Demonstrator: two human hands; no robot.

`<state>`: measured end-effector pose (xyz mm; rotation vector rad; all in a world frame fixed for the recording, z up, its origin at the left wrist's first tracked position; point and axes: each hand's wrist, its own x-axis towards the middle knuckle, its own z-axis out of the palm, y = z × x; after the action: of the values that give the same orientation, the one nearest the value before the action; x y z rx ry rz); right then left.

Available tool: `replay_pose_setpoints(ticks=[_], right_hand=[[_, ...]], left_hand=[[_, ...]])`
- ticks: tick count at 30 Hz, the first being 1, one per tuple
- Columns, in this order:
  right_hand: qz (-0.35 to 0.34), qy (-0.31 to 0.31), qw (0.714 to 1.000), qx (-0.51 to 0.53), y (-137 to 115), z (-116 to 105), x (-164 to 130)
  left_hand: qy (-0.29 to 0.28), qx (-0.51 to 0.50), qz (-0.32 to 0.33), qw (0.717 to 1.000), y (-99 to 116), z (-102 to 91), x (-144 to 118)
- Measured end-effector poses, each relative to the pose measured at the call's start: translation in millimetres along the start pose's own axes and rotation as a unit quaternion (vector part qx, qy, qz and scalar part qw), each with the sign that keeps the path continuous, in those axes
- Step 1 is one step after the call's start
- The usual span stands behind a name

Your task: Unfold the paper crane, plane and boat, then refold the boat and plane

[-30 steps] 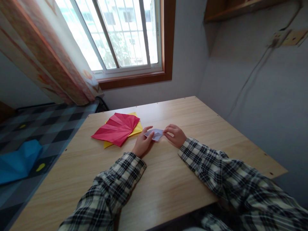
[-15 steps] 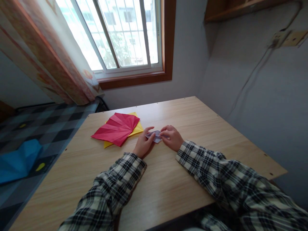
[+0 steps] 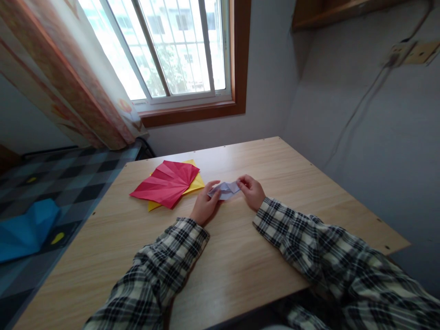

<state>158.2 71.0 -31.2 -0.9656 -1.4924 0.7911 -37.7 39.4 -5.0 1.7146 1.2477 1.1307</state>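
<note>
i see my left hand and right hand both pinching the small folded pale paper low over the table, just beside the red paper

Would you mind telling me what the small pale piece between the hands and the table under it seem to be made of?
The pale piece looks like thin matte paper: sharp creases, with a flap raised where the right hand pinches it. The table looks like light wood-grain laminate or veneer, smooth with a faint sheen; which one is unclear.
</note>
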Motion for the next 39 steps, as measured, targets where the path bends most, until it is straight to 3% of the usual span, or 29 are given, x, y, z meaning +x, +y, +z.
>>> replay_pose_setpoints(ticks=[8,15,23,27,31,35,39], right_hand=[[0.143,0.049,0.98,0.128,10,1,5],[0.246,0.076,0.937,0.235,8,-2,11],[0.257,0.045,0.933,0.249,0,-3,11],[0.179,0.01,0.966,0.184,2,-1,5],[-0.028,0.038,0.999,-0.003,-9,-4,-4],[-0.249,0.001,0.949,-0.194,-29,-8,-15],[-0.34,-0.06,0.889,-0.302,-39,0,-23]], left_hand=[[0.011,0.04,0.016,0.999,3,-0.9,1],[-0.028,-0.079,0.02,0.996,2,-3.6,-1],[0.035,-0.11,-0.015,0.993,-1,-5.5,1],[0.067,-0.05,-0.005,0.996,-4,-5.9,2],[0.088,0.018,-0.001,0.996,-7,-6.1,4],[0.104,0.064,0.004,0.993,-7,-4.5,6],[0.084,0.071,0.006,0.994,-5,0.6,5]])
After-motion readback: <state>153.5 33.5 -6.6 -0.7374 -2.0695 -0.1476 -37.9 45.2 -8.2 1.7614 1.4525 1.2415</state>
